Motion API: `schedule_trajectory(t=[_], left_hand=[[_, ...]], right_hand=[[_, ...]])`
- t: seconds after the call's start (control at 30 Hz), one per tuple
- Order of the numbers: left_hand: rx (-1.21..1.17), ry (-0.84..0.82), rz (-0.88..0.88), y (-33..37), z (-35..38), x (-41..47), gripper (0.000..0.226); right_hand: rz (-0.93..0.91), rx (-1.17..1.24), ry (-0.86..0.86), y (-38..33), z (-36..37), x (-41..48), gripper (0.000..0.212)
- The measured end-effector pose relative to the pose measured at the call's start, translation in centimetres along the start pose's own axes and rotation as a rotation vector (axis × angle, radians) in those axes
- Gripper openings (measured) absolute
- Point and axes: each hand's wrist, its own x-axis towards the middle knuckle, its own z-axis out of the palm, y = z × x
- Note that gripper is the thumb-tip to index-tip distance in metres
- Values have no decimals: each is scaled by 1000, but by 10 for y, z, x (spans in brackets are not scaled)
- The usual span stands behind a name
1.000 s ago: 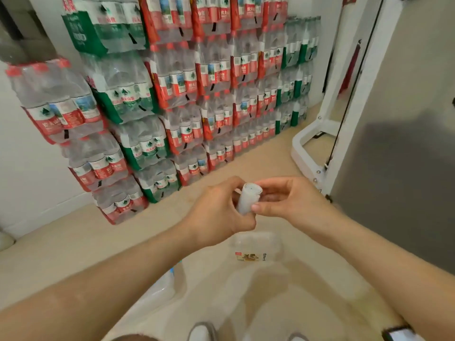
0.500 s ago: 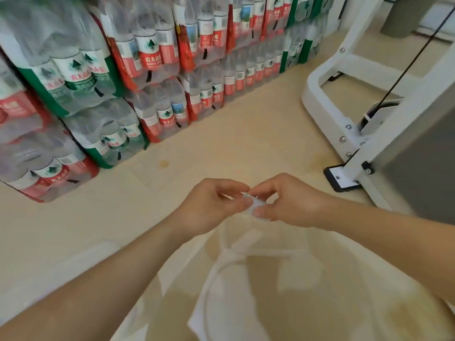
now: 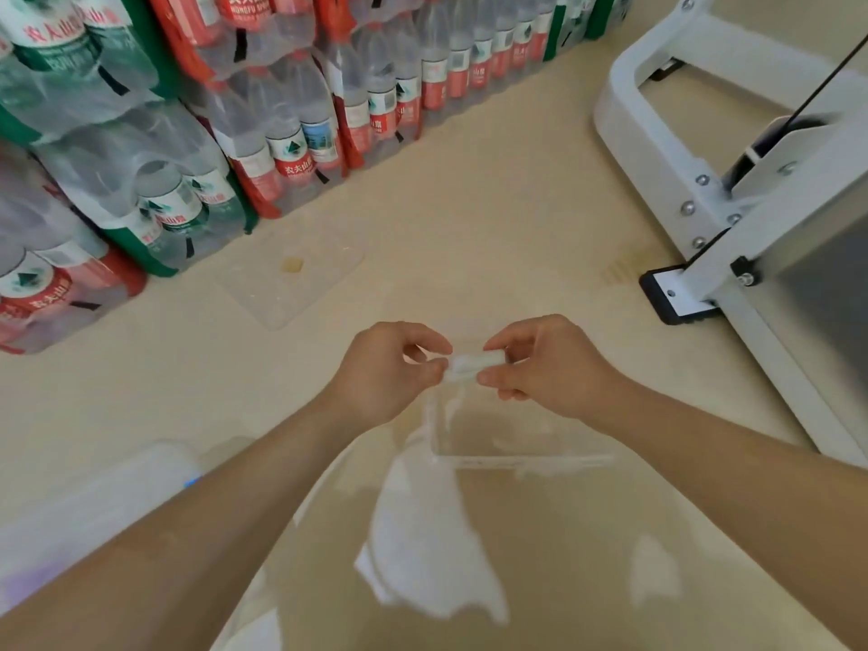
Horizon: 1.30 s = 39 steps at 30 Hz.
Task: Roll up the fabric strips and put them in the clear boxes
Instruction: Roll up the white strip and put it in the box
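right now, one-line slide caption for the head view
The left hand and right hand hold a rolled fabric strip over a clear box

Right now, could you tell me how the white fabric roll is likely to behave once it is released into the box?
The fabric roll is probably very light: fingertip pinches from the left hand and right hand carry it. Being a wound cylinder, it may roll in the clear box or loosen once released. It looks soft, so hardly fragile.

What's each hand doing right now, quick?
Left hand: closed, pinching one end of the rolled fabric strip.
Right hand: closed, pinching its other end.
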Motion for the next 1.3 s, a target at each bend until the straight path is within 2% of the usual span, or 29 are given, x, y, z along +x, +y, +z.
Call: schedule_trajectory(t=[0.07,0.13,0.2,0.27,0.33,0.47,0.53,0.67,0.73,0.87,0.93,1.0,1.1,1.2,1.23,1.3], left_hand=[[186,-9,22,-11,1,-3,25],[215,-88,-19,-22,6,-9,35],[72,-95,-86,-28,12,-15,38],[-63,-59,-129,-30,15,-16,38],[-112,-45,-142,-32,16,-16,38],[-184,-41,-138,-37,18,-16,38],[-219,-32,-146,-38,18,-16,37],[-279,-27,-167,-41,20,-14,38],[-296,-33,-176,-41,21,-15,38],[-341,-62,-202,-37,25,-22,36],[-359,-56,-210,-36,26,-22,37],[-348,-48,-219,-37,26,-21,37],[-348,-58,-228,-37,28,-22,38],[-351,-69,-226,-36,28,-25,39],[-350,-71,-226,-37,28,-25,39],[-348,-77,-228,-36,27,-26,37]], right_hand=[[-31,-246,12,9,10,7,29],[-69,-513,-28,17,24,12,27],[-86,-683,-77,24,39,17,25],[-59,-733,-92,30,52,23,34],[-48,-700,-58,33,61,29,41],[-136,-667,58,30,68,37,38],[-115,-534,108,30,72,41,38],[222,-31,311,36,81,56,26],[382,198,393,37,81,60,27],[575,724,336,24,79,65,13],[686,838,364,16,79,66,12],[713,785,338,15,83,67,11],[640,508,311,23,86,67,10],[535,272,193,30,85,74,27],[512,267,163,31,84,76,27],[497,315,179,36,83,78,12]])
